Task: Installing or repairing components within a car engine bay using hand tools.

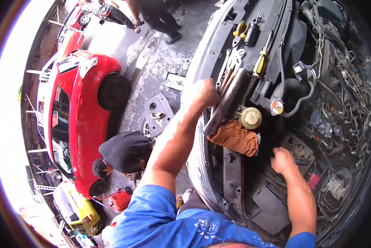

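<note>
My left hand (207, 91) is closed at the car's front panel, beside metal wrenches (223, 66) and a long dark strip (231, 99); what its fingers hold is hidden. Above it lie yellow-handled pliers (239, 29), a black-handled screwdriver (252, 34), a yellow-and-black screwdriver (260, 63) and silver slip-joint pliers (236, 58). Down in the engine bay my right hand (284, 160) has curled fingers, close to a dark bracket-like tray (298, 149). Anything within those fingers is too small to make out. An orange-brown cloth (235, 138) rests between the hands, beneath a cream round cap (251, 118).
Hoses and the radiator cap (277, 107) stand right of the tools; a black box cover (270, 208) sits low in the bay. Leftward, a person in black (125, 151) crouches by a red car (84, 124). A grey panel (158, 113) lies on the floor. More people stand behind.
</note>
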`<state>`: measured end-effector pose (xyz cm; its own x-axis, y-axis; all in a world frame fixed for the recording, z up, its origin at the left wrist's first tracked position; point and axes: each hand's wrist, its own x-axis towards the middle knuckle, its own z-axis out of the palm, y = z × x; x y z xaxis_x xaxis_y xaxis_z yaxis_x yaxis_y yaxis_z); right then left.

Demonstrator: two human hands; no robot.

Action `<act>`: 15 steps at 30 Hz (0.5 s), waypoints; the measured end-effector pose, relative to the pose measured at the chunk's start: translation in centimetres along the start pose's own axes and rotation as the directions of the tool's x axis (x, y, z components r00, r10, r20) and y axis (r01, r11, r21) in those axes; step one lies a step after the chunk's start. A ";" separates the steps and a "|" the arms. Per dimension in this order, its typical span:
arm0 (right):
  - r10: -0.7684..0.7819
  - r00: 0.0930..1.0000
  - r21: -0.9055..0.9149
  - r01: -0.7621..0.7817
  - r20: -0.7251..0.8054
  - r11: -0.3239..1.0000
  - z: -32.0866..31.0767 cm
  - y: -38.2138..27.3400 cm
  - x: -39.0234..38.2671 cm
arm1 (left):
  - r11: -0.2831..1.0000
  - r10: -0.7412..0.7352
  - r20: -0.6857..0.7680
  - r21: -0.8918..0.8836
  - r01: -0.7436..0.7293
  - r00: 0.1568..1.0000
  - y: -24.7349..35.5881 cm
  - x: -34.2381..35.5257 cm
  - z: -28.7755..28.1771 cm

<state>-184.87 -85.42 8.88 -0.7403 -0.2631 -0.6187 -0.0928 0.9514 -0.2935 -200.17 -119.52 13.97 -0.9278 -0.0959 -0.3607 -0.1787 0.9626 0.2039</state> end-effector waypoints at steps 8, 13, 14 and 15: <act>-0.177 0.967 0.136 0.204 -0.185 0.969 -3.9 -2.8 -2.8 | 0.999 -0.026 0.063 0.048 0.023 0.998 1.2 -1.1 -0.3; -0.203 0.942 0.266 0.275 -0.268 0.924 -5.8 -3.5 -4.7 | 0.992 -0.102 0.169 -0.060 0.114 0.980 0.1 0.2 -0.4; -0.176 0.943 0.310 0.264 -0.284 0.913 -6.3 -3.4 -5.0 | 0.990 -0.093 0.105 -0.095 0.103 0.990 0.0 -0.1 -0.5; -0.161 0.933 0.327 0.270 -0.323 0.905 -7.1 -3.3 -5.3 | 0.972 -0.111 0.100 -0.195 0.129 0.989 -0.3 -0.8 -1.2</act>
<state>-185.34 -86.05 18.27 -0.8905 -0.3470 -0.2942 -0.0658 0.7381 -0.6714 -199.74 -120.04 15.29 -0.8647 -0.1759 -0.4705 -0.3570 0.8741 0.3293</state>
